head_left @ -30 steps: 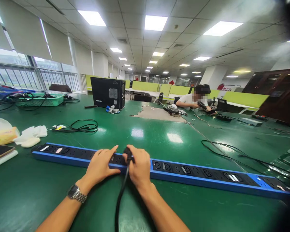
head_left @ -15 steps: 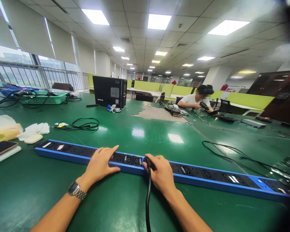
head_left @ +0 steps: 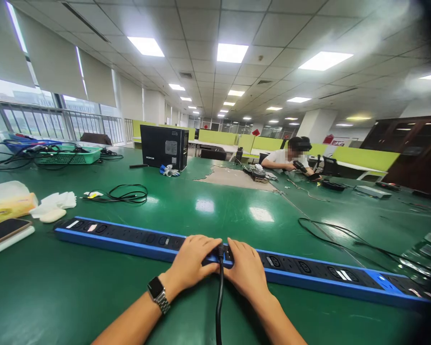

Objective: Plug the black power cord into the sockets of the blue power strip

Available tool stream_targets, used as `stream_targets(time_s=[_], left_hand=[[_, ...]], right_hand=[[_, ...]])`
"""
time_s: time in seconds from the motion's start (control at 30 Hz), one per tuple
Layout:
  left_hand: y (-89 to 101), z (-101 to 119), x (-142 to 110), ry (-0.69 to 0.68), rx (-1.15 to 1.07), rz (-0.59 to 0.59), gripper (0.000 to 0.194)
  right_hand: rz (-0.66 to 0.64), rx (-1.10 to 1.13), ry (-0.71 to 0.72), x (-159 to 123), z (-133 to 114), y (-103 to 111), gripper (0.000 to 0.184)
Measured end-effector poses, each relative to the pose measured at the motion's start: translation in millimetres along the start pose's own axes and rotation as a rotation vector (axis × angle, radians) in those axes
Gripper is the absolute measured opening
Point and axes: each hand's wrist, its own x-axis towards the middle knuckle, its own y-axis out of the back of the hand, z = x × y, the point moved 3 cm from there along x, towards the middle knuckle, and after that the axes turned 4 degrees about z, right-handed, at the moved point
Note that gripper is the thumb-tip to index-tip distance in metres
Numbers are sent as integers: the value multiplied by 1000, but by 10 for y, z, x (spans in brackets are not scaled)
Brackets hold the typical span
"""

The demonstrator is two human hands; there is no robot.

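A long blue power strip [head_left: 129, 246] with black sockets lies across the green table in front of me. A black power plug [head_left: 221, 250] stands at the strip's middle, its thick cord [head_left: 219, 306] running down toward me. My left hand [head_left: 196, 261] is wrapped over the strip just left of the plug, index fingertip against the plug and thumb by the cord. Right of the plug, my right hand [head_left: 247, 270] grips across the strip, fingers on its far side and thumb near the cord. Both hands hide the sockets beneath them and how deep the plug sits.
At the left lie a phone [head_left: 7, 231], a tissue pack [head_left: 10, 208] and a green basket [head_left: 70, 155] of cables. A black computer case [head_left: 161, 147] stands farther back. Loose cables [head_left: 127, 194] lie on the table. Across it sits a person [head_left: 276, 160] holding a dark tool.
My left hand has slid right along the strip up to the plug. My right hand has shifted from holding the plug to gripping the strip beside it. The view has tilted up slightly.
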Motion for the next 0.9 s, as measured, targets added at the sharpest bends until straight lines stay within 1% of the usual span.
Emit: stream_targets(time_s=[0.1, 0.17, 0.2, 0.27, 0.33, 0.4, 0.5, 0.57, 0.63, 0.8, 0.9], left_hand=[[-129, 80, 103, 48, -42, 79, 40], [-130, 87, 133, 66, -67, 174, 36], [-99, 81, 134, 53, -75, 225, 37], [18, 30, 103, 3, -61, 311, 40], [182, -98, 21, -15, -30, 368, 41], [360, -302, -105, 31, -21, 410, 41], [566, -624, -311, 155, -71, 451, 37], [620, -745, -397, 206, -113, 423, 35], [613, -765, -416, 213, -125, 345, 34], [586, -658, -325, 130, -26, 144, 40], [609, -667, -317, 76, 4, 44, 43]], right_hand=[[12, -4, 28, 7, 104, 16, 57], [-5, 26, 65, 12, 167, 25, 57], [-16, 48, 82, 16, 191, 28, 56], [-32, 88, 101, 29, 218, 35, 47], [-28, 84, 83, 53, 215, 37, 37], [-15, 16, 28, 82, 189, 33, 34], [1, -94, -36, 123, 133, 22, 30], [3, -117, -51, 141, 107, 19, 27], [5, -123, -64, 151, 101, 24, 25], [-2, -125, -78, 163, 95, 50, 25], [-7, -131, -87, 175, 84, 56, 26]])
